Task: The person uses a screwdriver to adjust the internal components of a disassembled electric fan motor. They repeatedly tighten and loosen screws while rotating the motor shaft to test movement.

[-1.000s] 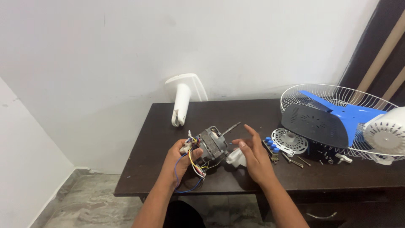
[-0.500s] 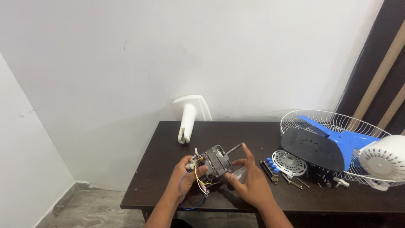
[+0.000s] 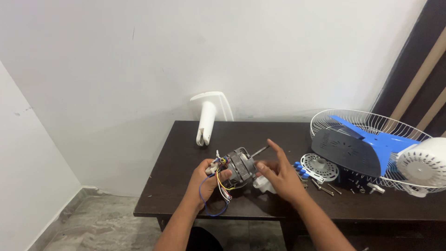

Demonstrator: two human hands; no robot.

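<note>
Motor (image 3: 240, 166) grey metal, wires (image 3: 218, 193) blue/yellow/red/white. Table (image 3: 186, 139) dark brown. Fan blade (image 3: 371, 137) blue at 3 o'clock, wire guard (image 3: 325, 118) white, stand (image 3: 206, 116) white at 12 o'clock.

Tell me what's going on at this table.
A person holds a small fan motor above a dark wooden table. The left hand grips its wired end, where coloured wires hang down. The right hand is open at the shaft side, fingers spread. On the table lie a white stand piece, a wire fan guard holding a blue fan blade, a white motor cover and loose screws.
</note>
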